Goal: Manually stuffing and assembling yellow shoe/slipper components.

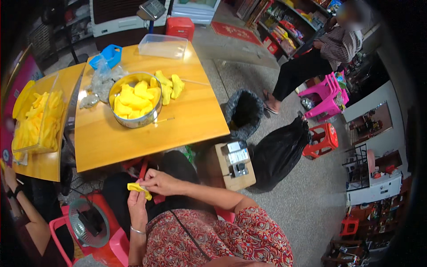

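Observation:
Over my lap, below the table's near edge, both hands work on one small yellow plush-like piece [134, 187] with a whitish spot at its right end. My left hand [137, 204], a bangle on its wrist, pinches the piece from below. At its right end, my right hand [161, 182] has thumb and fingers closed together on it; whether a needle or other small item is between them cannot be made out. On the table, a round metal tin [135, 121] holds several similar yellow pieces [133, 99]. More yellow pieces [171, 86] lie beside the tin.
The yellow wooden table [187, 129] carries a blue basket [106, 57], clear plastic bags and a clear tray [163, 46]. At left stands a clear bin of yellow pieces [38, 122], near a co-worker's arm [29, 213]. A lined bin [243, 113] and black bag [282, 153] stand right.

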`<state>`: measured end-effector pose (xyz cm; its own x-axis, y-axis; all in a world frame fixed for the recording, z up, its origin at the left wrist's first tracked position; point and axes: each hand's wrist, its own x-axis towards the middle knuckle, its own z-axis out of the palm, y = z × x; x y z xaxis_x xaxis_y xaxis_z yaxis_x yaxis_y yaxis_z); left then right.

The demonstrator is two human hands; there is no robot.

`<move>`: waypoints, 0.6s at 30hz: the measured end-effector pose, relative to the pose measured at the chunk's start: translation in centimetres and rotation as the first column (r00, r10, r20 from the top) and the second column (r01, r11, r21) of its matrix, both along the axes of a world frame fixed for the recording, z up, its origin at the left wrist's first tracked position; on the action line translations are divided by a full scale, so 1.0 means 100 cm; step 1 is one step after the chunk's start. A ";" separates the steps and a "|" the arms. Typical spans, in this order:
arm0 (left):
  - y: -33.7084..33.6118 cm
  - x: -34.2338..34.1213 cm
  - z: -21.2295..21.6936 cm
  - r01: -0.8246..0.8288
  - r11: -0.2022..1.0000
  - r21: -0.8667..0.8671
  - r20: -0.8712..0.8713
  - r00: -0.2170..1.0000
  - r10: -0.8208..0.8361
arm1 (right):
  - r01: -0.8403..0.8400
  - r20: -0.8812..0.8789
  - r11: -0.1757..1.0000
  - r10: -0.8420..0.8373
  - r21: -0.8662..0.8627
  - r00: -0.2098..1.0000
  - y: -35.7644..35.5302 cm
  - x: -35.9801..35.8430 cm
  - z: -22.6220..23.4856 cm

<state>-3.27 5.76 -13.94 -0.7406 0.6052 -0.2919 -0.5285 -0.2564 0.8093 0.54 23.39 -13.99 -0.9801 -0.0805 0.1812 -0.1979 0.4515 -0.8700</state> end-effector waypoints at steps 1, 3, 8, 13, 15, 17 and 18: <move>-0.001 0.001 0.000 -0.001 0.996 -0.084 -0.040 0.999 -0.002 | 0.000 0.031 1.000 -0.001 0.019 1.000 -0.004 0.003 0.002; -0.003 0.002 0.000 -0.019 0.999 -0.050 -0.037 0.999 0.018 | -0.063 0.047 0.997 0.065 -0.037 0.997 -0.003 0.002 0.006; 0.001 0.003 0.008 -0.034 0.996 0.078 0.043 0.999 0.030 | 0.085 0.330 0.787 0.156 -0.611 0.931 0.001 0.002 0.002; -0.005 0.009 -0.003 0.015 0.999 -0.047 -0.077 0.997 -0.018 | 0.079 0.272 0.877 0.060 -0.474 0.960 -0.003 0.006 0.000; -0.005 0.012 0.005 0.013 0.999 -0.050 -0.092 0.996 -0.017 | 0.060 0.222 0.922 0.029 -0.383 0.975 -0.004 0.008 0.006; -0.008 0.014 0.007 -0.004 0.998 -0.064 -0.110 0.994 -0.003 | 0.074 0.208 0.933 0.001 -0.351 0.978 -0.007 0.008 0.010; -0.010 0.016 0.009 -0.016 0.997 -0.076 -0.125 0.992 0.006 | 0.054 0.206 0.941 0.017 -0.335 0.978 -0.007 0.008 0.011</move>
